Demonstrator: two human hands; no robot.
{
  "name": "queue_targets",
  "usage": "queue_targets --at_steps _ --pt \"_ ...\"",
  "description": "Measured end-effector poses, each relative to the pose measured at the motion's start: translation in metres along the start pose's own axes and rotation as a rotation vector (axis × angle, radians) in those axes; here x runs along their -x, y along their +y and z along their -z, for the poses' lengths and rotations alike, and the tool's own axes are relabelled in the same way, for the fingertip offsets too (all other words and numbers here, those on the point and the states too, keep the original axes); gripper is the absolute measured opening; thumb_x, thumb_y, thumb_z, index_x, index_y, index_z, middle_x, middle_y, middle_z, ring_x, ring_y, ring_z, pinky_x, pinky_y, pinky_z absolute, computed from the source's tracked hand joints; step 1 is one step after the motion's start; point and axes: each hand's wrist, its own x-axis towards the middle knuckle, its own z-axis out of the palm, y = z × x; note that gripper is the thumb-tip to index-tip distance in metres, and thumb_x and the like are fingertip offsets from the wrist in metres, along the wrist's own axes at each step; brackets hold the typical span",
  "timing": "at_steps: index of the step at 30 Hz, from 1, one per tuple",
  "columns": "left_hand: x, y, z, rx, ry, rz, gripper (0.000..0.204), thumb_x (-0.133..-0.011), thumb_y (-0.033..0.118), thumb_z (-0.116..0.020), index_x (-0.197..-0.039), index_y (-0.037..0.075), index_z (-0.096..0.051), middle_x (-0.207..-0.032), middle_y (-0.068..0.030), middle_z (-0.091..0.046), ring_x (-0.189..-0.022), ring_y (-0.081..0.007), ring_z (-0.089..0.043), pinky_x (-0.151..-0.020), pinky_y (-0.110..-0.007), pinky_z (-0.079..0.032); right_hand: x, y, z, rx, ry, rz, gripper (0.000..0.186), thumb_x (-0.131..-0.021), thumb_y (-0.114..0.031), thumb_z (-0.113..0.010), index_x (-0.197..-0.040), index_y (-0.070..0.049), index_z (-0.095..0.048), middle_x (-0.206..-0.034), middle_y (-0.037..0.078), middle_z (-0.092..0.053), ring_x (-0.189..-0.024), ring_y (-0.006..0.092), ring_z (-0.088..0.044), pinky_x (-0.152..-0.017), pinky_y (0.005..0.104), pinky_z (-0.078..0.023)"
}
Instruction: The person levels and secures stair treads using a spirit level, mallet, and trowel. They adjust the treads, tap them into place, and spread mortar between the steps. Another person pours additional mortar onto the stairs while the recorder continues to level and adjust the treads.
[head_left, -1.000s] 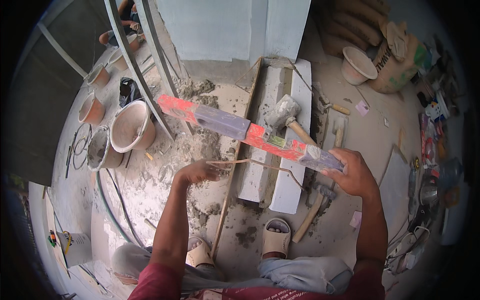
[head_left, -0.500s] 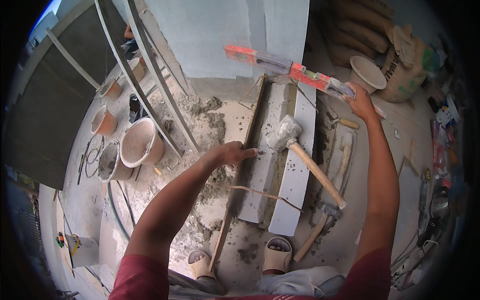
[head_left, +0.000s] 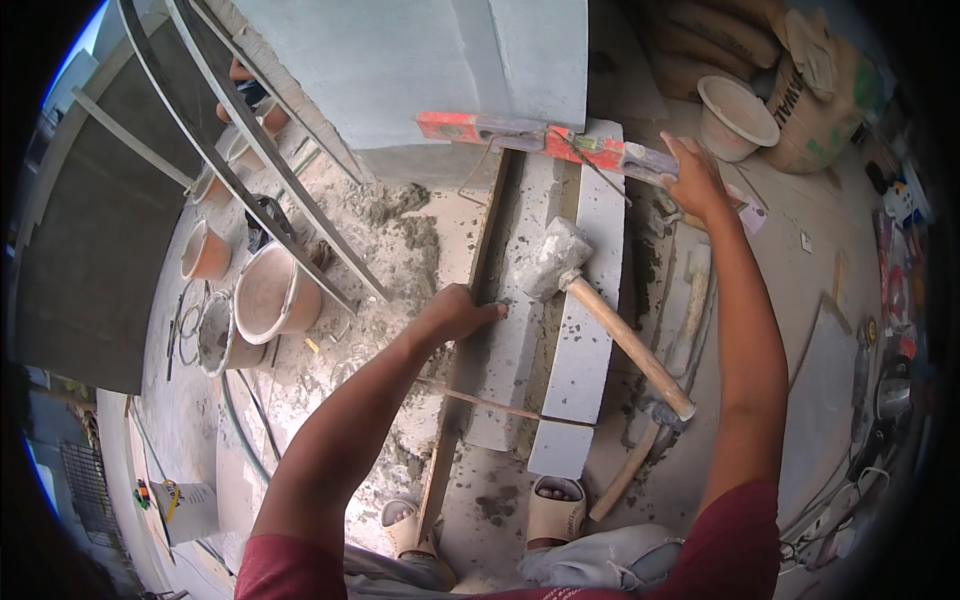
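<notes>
In the upper centre of the frame, my right grip (head_left: 697,180) is closed on the right-hand end of a red and purple spirit level (head_left: 530,140), one finger stretched out toward the top. The level spans the far ends of two long white blocks, the left block (head_left: 505,360) and the right block (head_left: 585,360), before a pale wall (head_left: 420,90); whether it touches them, I cannot tell. At mid-frame my left grip (head_left: 455,313) touches a wooden strip (head_left: 442,460) along the left block, thumb pointing right; the fingers are hidden, so I cannot say whether they clasp it.

A wooden-handled mallet (head_left: 605,320) lies across the blocks, its caked head over the grey mortar (head_left: 540,380) between them. Nearer the bottom, a thin rod (head_left: 480,399) crosses the strip and both blocks. A hammer (head_left: 630,466) rests on the floor at lower centre right, a mud-caked float (head_left: 693,300) above it. Left of frame, a pale orange bucket (head_left: 277,292) stands beside the scattered mortar.
</notes>
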Motion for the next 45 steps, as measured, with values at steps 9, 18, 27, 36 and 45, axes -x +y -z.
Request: queue_targets --at_steps 9,18,27,36,45 --pt "-0.001 -0.006 0.004 0.001 -0.029 -0.009 0.082 -0.080 0.066 -0.073 -0.102 -0.013 -0.069 -0.090 -0.0226 -0.070 -0.085 -0.0319 -0.070 -0.078 -0.040 -0.054 0.145 -0.123 0.066 -0.338 -0.646 -0.319 0.052 -0.098 -0.046 -0.058 -0.115 0.003 -0.061 -0.103 0.027 -0.069 -0.098 0.0404 -0.067 -0.086 0.0466 -0.051" --pt "0.019 -0.046 -0.013 -0.004 -0.216 -0.130 0.086 -0.076 0.076 -0.068 -0.099 -0.007 -0.074 -0.090 -0.0199 -0.072 -0.087 -0.0315 -0.068 -0.084 -0.044 -0.051 0.178 -0.140 0.073 -0.815 -0.951 -0.712 0.040 -0.098 -0.030 -0.062 -0.122 0.002 -0.057 -0.100 0.024 -0.069 -0.090 0.0375 -0.069 -0.081 0.0447 -0.052" --pt "0.018 -0.031 -0.006 -0.065 -0.255 -0.171 0.090 -0.075 0.077 -0.067 -0.099 -0.009 -0.073 -0.095 -0.0235 -0.072 -0.089 -0.0332 -0.068 -0.083 -0.045 -0.050 0.139 -0.151 0.057 -0.717 -0.421 -0.227 0.039 -0.096 -0.022 -0.064 -0.127 -0.001 -0.054 -0.089 0.019 -0.067 -0.082 0.0324 -0.069 -0.076 0.0435 -0.051" --pt "0.015 -0.031 -0.003 -0.125 -0.258 -0.096 0.085 -0.073 0.074 -0.070 -0.104 -0.005 -0.073 -0.102 -0.0250 -0.072 -0.096 -0.0365 -0.069 -0.087 -0.043 -0.050 0.100 -0.196 0.033 -0.894 -0.680 -0.265 0.038 -0.103 -0.038 -0.056 -0.097 0.000 -0.053 -0.066 0.003 -0.053 -0.045 0.0092 -0.052 -0.040 0.0281 -0.044" --pt "0.017 -0.032 -0.002 -0.101 -0.253 -0.129 0.090 -0.074 0.076 -0.070 -0.100 -0.011 -0.072 -0.096 -0.0258 -0.071 -0.091 -0.0360 -0.068 -0.085 -0.045 -0.050 0.090 -0.191 0.020 -0.836 -0.674 -0.300 0.039 -0.102 -0.039 -0.058 -0.100 0.000 -0.055 -0.065 0.003 -0.053 -0.045 0.0105 -0.051 -0.040 0.0293 -0.045"
